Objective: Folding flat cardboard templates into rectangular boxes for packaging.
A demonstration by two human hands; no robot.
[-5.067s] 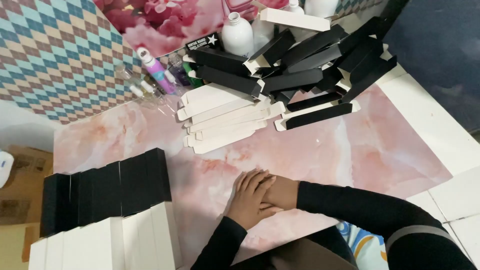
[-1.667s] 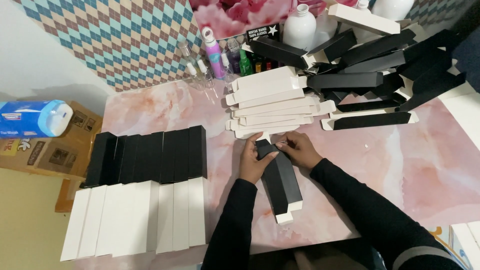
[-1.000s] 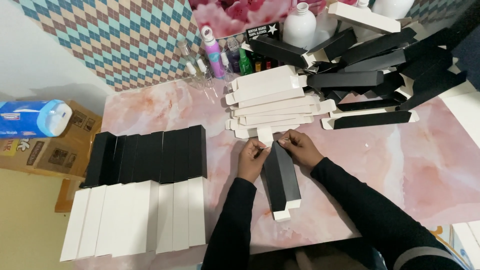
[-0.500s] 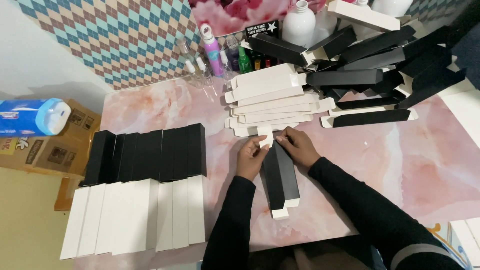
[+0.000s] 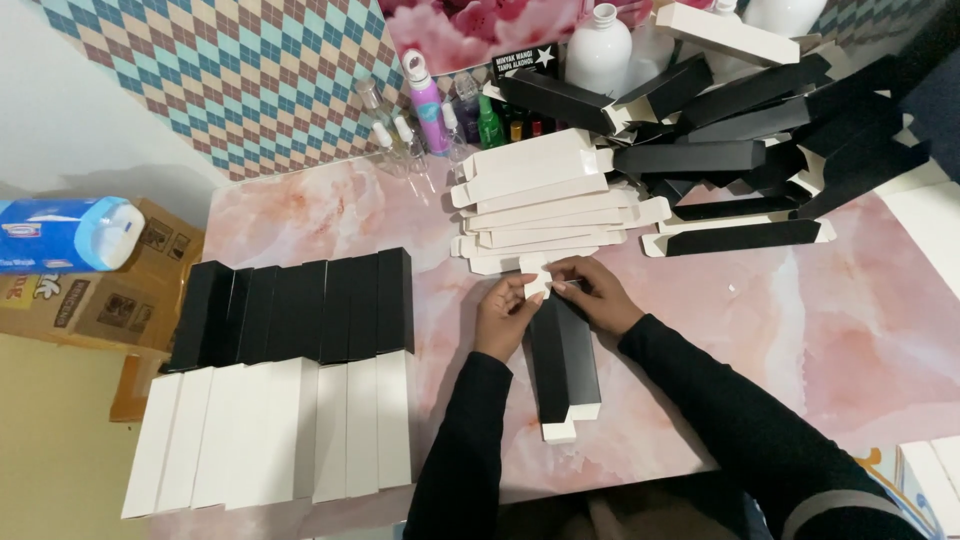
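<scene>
my left hand (image 5: 503,318) and right hand (image 5: 592,292) pinch the white end flap of the long black carton (image 5: 564,360) lying on the tabletop (image 5: 780,330) under them; it looks light, thin and crushable, best gripped near its folded edges.

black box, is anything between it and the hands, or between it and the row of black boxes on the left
No. Both the left hand and the right hand already grip the black box at its far end flap. Only bare pink tabletop lies between it and the row of black boxes.
</scene>
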